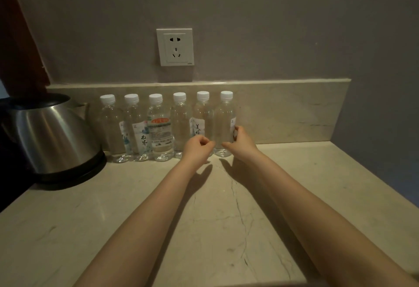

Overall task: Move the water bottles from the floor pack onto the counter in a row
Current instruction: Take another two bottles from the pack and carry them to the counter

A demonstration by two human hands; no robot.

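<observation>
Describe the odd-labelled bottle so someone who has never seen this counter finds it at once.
Start at the steel kettle on the counter's left; six white-capped bottles stand in a row to its right. Count to the third bottle from the kettle, just below the wall socket. Only its label has an orange band and small print.

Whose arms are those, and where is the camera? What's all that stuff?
Those are a person's own two arms. The camera sits on their head, looking forward and down, so you see what they see. On the stone counter six water bottles stand in a row against the back edge, beside a shiny kettle. A wall socket is above. The right hand grips the rightmost bottle. The left hand is curled in front of the next bottle; whether it holds it, I cannot tell.
</observation>
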